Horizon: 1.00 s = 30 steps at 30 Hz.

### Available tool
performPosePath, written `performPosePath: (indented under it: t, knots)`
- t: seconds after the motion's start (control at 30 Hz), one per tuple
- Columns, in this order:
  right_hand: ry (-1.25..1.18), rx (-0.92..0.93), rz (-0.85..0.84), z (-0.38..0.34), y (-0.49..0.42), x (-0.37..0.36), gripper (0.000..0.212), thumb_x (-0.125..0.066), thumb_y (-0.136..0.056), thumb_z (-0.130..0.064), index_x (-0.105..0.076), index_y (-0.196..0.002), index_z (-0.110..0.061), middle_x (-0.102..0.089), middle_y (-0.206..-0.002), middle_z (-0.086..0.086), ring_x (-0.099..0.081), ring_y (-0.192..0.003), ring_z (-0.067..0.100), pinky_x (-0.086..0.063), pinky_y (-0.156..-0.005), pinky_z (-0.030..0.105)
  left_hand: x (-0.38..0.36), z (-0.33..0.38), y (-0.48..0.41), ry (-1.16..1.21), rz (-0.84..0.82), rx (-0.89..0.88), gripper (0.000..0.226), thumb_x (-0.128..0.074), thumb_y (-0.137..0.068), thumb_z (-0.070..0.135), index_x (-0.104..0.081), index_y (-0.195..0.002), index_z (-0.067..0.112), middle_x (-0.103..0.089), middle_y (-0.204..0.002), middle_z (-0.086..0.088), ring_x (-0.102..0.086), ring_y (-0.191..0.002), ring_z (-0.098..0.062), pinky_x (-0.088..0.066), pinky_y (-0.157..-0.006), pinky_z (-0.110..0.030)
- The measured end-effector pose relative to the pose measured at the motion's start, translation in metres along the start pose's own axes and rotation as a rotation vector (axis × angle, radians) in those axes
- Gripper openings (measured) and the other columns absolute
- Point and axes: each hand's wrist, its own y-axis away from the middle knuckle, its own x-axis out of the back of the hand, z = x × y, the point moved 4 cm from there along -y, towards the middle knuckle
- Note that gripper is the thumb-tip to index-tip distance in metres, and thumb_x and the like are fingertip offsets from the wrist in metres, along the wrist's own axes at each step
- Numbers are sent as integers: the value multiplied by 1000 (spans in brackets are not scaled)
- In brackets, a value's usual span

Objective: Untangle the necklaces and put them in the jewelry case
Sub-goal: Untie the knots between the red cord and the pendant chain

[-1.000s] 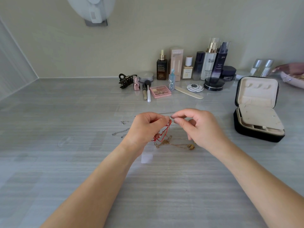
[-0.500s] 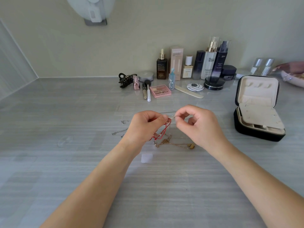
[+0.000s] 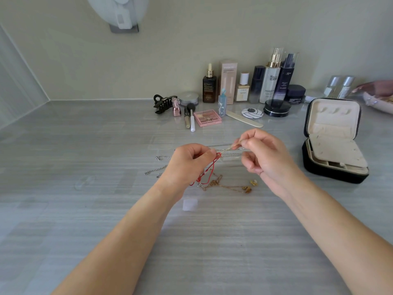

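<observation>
A tangle of necklaces hangs between my hands above the grey counter. My left hand [image 3: 190, 163] pinches the knot where a red cord necklace [image 3: 209, 172] loops down. My right hand [image 3: 263, 154] pinches a thin gold chain [image 3: 235, 145] and holds it up and to the right of the knot. A gold chain with small pendants [image 3: 231, 186] trails on the counter below. Silver chain [image 3: 157, 169] lies to the left of my left hand. The black jewelry case [image 3: 333, 143] stands open at the right, cream lined.
Cosmetics line the back wall: bottles [image 3: 270, 81], a pink palette [image 3: 207, 117], a brush [image 3: 192, 120], a black hair claw [image 3: 163, 103], a nail file [image 3: 244, 121]. A pink dish [image 3: 378, 96] sits at the far right edge.
My right hand has moved up and to the right, drawing the thin gold chain out from the knot. My left hand has kept hold of the tangle in about the same spot.
</observation>
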Motion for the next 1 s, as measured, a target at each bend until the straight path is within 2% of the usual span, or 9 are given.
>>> performPosePath:
  t: [0.1, 0.27, 0.53, 0.8, 1.0]
  knots:
    - [-143, -98, -22, 4, -1, -2, 24, -39, -85, 2, -49, -69, -13, -61, -69, 0, -34, -37, 8, -12, -41, 20, -3, 0, 1, -4, -4, -12, 23, -58, -90, 22, -65, -68, 20, -38, -38, 14, -29, -37, -3, -25, -47, -24]
    - [-265, -178, -66, 8, -3, -5, 27, -37, -85, 1, -49, -68, -16, -55, -65, -1, -30, -36, 6, -13, -40, 18, -8, 0, 0, -45, -24, -45, 25, -58, -90, 18, -62, -66, 20, -39, -36, 14, -34, -37, -2, -31, -42, -14]
    - [-236, -147, -54, 10, -5, -2, 26, -40, -85, 2, -51, -68, -14, -56, -65, 0, -31, -38, 6, -14, -41, 19, -7, 0, -1, -54, -10, -45, 24, -57, -90, 17, -61, -66, 17, -39, -34, 15, -35, -34, -1, -29, -38, -10]
    - [-287, -97, -56, 8, -6, -2, 27, -41, -85, 6, -51, -66, -11, -57, -63, 1, -31, -35, 5, -15, -40, 16, -9, -2, -1, -51, -26, -29, 22, -57, -91, 18, -62, -70, 15, -39, -35, 15, -35, -34, -1, -29, -38, -9]
    - [-322, -66, -55, 8, -7, 1, 37, -46, -82, 10, -55, -56, -14, -55, -64, 5, -33, -35, 4, -20, -37, 14, -7, 0, -1, -49, -20, -18, 24, -56, -91, 18, -62, -68, 16, -38, -34, 15, -35, -34, -1, -30, -38, -10]
